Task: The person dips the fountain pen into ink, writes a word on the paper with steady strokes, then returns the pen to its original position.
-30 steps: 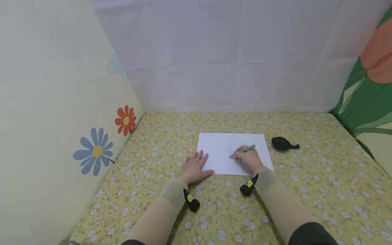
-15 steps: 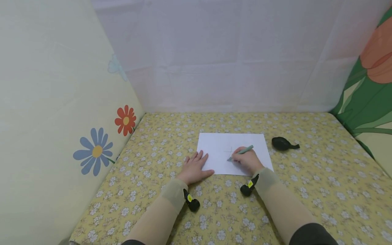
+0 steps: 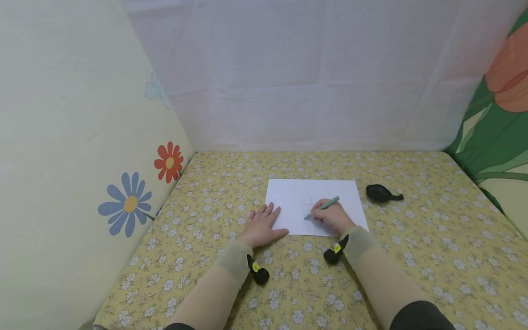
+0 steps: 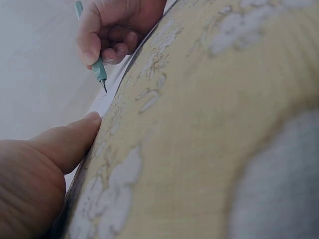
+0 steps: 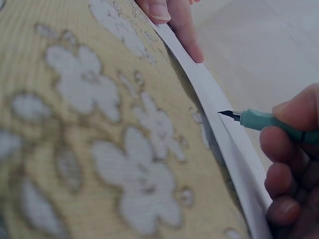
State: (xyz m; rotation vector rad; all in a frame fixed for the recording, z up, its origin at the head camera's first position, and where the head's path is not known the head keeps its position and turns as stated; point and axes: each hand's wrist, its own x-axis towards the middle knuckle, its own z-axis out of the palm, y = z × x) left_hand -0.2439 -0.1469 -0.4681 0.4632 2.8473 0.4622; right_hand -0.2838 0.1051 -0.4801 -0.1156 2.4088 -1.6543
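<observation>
A white sheet of paper (image 3: pixel 284 190) lies on the table, with a few thin strokes (image 3: pixel 308 203) near its middle, crossing one another. My right hand (image 3: pixel 336 217) pinches a teal fountain pen (image 3: pixel 328 203) between thumb and fingers, its tip at the paper just below those strokes. In the right wrist view the dark metal nib (image 5: pixel 229 115) shows clearly, and the other fingers curl in beneath the pen. My left hand (image 3: pixel 261 227) rests with spread fingers over the sheet's lower left corner. Its thumb (image 4: pixel 70 144) lies along the near edge in the left wrist view.
Right of the paper lies a black bulb-shaped thing (image 3: pixel 378 193) with a narrow neck. A yellow flowered cloth (image 3: pixel 222 192) covers the table. White fabric (image 3: pixel 264 82) hangs behind it, and flower-printed panels (image 3: pixel 82 137) stand at both sides. Small black devices (image 3: pixel 260 275) sit at both wrists.
The right hand and fountain pen have moved slightly down and left across the paper, with a slanting line behind the tip. The left hand and the sheet have stayed in place.
</observation>
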